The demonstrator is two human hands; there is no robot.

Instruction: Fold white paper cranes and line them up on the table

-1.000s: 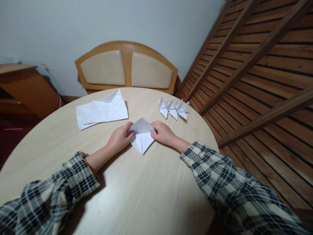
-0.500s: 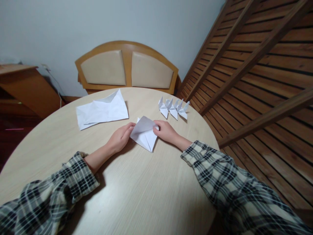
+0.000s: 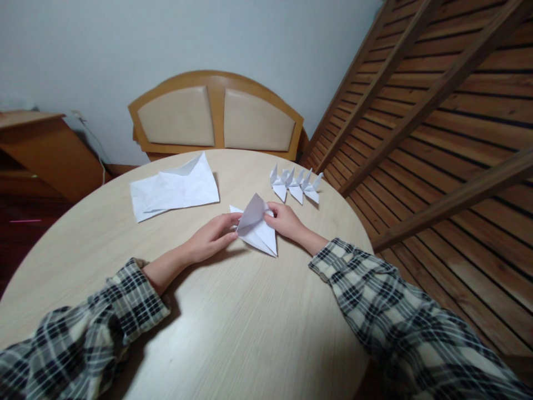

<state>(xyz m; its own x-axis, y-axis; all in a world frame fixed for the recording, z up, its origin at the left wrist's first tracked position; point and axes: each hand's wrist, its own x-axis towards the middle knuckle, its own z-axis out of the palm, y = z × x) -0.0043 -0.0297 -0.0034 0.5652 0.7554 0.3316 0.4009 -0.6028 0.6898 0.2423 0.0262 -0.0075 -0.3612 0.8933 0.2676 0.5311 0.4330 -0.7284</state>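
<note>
A half-folded white paper piece (image 3: pixel 257 228) lies on the round wooden table (image 3: pixel 233 322), one flap lifted up. My left hand (image 3: pixel 214 238) touches its left edge, fingers pinched on the paper. From the other side my right hand (image 3: pixel 283 220) grips the raised flap. Both sleeves are plaid.
A loose stack of white paper sheets (image 3: pixel 172 189) lies at the table's far left. Three folded paper cranes (image 3: pixel 295 185) stand in a row at the far right. A wooden chair (image 3: pixel 214 116) is behind the table. A slatted wooden wall (image 3: pixel 437 111) runs along the right.
The paper piece has turned and slid a little to the right, its point now aiming lower right. A flap has been raised higher. Both hands followed it rightward.
</note>
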